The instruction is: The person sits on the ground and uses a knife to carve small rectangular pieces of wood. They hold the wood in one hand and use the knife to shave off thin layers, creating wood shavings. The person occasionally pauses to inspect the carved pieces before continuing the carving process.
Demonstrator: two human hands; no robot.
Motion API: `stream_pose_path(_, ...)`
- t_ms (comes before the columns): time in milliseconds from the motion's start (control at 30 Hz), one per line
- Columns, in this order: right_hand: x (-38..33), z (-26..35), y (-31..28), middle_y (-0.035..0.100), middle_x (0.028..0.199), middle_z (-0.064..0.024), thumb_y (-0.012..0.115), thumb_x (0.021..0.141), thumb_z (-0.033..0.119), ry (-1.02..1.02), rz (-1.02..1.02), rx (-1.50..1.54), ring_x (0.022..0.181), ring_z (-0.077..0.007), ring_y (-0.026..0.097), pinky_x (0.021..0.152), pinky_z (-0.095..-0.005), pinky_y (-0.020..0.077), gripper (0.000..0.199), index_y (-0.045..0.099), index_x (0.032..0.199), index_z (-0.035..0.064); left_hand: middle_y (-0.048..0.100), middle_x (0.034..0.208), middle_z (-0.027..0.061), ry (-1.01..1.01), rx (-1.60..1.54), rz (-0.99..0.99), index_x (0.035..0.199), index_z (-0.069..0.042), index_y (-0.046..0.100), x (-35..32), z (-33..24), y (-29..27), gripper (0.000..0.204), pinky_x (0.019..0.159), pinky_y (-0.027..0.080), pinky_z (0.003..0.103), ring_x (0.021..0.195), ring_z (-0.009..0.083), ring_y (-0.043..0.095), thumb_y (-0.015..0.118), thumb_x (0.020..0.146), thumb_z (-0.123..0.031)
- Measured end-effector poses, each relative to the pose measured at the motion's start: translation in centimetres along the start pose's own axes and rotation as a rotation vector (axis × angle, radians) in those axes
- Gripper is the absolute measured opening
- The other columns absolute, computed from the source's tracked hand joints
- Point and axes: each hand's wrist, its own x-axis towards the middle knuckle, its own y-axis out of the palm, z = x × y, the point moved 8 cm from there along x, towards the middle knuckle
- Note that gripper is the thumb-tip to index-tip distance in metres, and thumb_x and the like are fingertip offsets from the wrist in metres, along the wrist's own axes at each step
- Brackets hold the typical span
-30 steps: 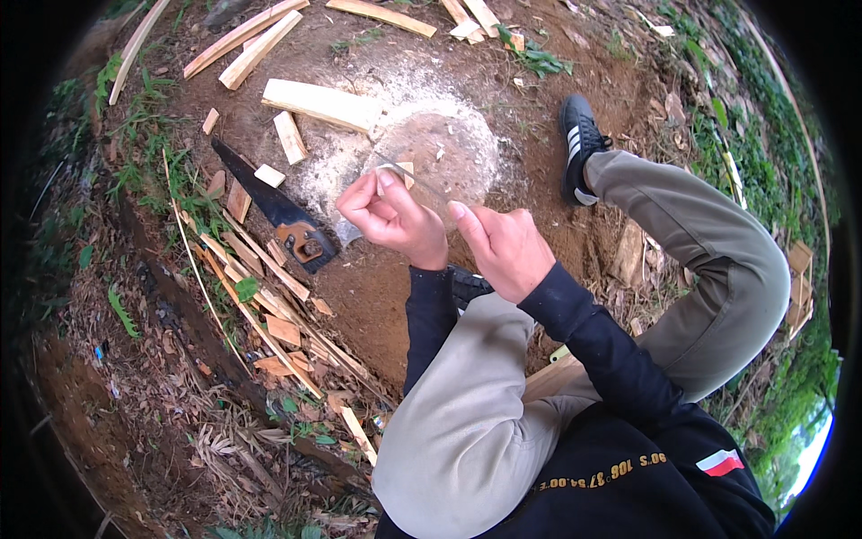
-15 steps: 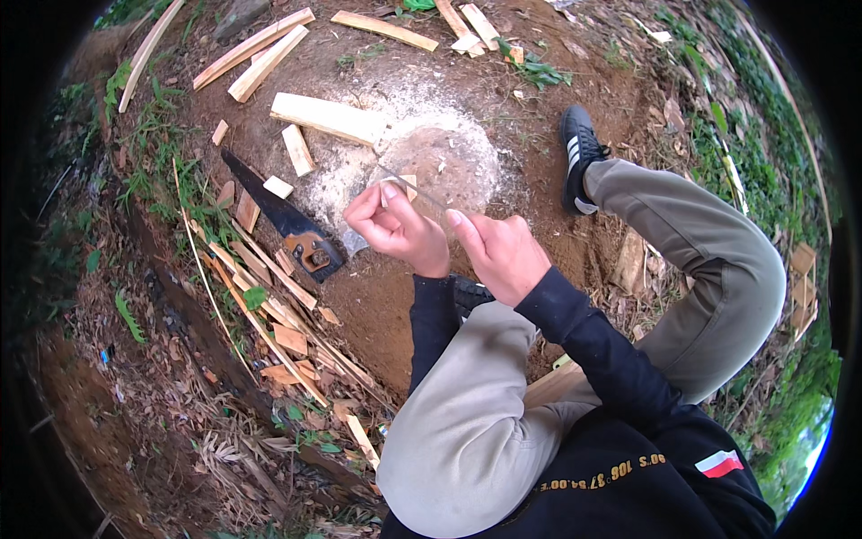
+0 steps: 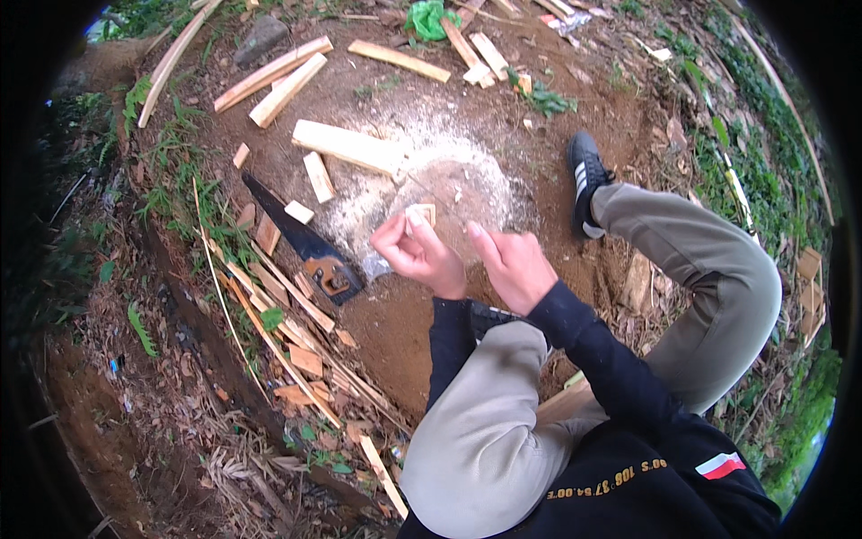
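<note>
My left hand (image 3: 420,256) is closed, thumb and fingers pinching a small flat piece of pale wood (image 3: 428,212) with a squarish outline. Close beside it on the right, my right hand (image 3: 518,269) grips the end of a thin dark rod (image 3: 440,196). This rod slants up and left past the wood piece; whether the two touch I cannot tell. Its kind is too fine to make out. Under both hands lies a round patch of ground (image 3: 458,184) dusted with pale sawdust.
A hand saw (image 3: 301,235) with a wooden handle lies on the left. A thick plank (image 3: 346,145) and offcuts (image 3: 319,177) lie ahead. Long strips (image 3: 296,334) are heaped at lower left. A green plastic bag (image 3: 429,20) is at the far edge. My shoe (image 3: 585,180) stands at right.
The whole view has shifted, so the ground and saw appear lower and further right. Both hands keep nearly the same grip and pose, still on the wood piece and the rod.
</note>
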Motion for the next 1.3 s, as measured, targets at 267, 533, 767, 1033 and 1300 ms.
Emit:
stream_pose_path(267,-0.2,-0.3,0.6,0.059,0.075,-0.0286,0.044,0.102,0.032,0.115,0.113,0.050,0.075,-0.0467,0.060,0.064,-0.0482,0.0490,0.042,0.062,0.086,-0.0016,0.044,0.098,0.0068,-0.030,-0.032,-0.002,0.096,-0.001,0.046,0.1,-0.8,0.7,0.007,0.083,0.044,0.031,0.090,0.0146,0.047,0.053,0.095,-0.003)
stream_pose_path(533,-0.3,0.2,1.1,0.062,0.074,-0.0250,0.045,0.100,0.026,0.034,0.158,0.035,0.072,-0.0436,0.063,0.063,-0.0488,0.0495,0.031,0.062,0.097,-0.0006,0.047,0.101,0.0097,-0.090,-0.039,-0.017,0.094,0.000,0.047,-0.2,-0.3,0.5,0.012,0.076,0.047,0.030,0.088,0.0166,0.052,0.057,0.095,-0.007)
stream_pose_path(767,0.4,1.0,2.0,0.063,0.077,-0.0229,0.046,0.099,0.023,-0.178,0.113,-0.104,0.074,-0.0412,0.063,0.064,-0.0471,0.0497,0.030,0.060,0.094,-0.0024,0.046,0.099,0.0089,-0.030,0.025,-0.042,0.092,0.000,0.047,-0.5,-0.2,-0.1,0.017,0.076,0.046,0.033,0.089,0.0180,0.050,0.057,0.095,-0.014)
stream_pose_path(1033,1.2,0.6,3.8,0.065,0.080,-0.0190,0.047,0.097,0.019,-0.347,0.077,-0.281,0.073,-0.0390,0.065,0.064,-0.0464,0.0517,0.024,0.057,0.108,-0.0002,0.042,0.094,0.0044,-0.093,-0.013,-0.042,0.093,-0.002,0.045,-0.5,-1.3,0.7,0.009,0.079,0.040,0.032,0.086,0.0146,0.044,0.053,0.097,-0.006)
stream_pose_path(1300,2.4,-2.0,4.1,0.064,0.079,-0.0217,0.047,0.096,0.020,-0.285,0.033,-0.377,0.073,-0.0398,0.065,0.063,-0.0482,0.0523,0.029,0.057,0.113,-0.0011,0.043,0.101,0.0086,0.028,-0.004,0.073,0.094,-0.001,0.044,-1.6,-0.8,1.6,0.015,0.081,0.045,0.035,0.093,0.0194,0.050,0.056,0.095,-0.010)
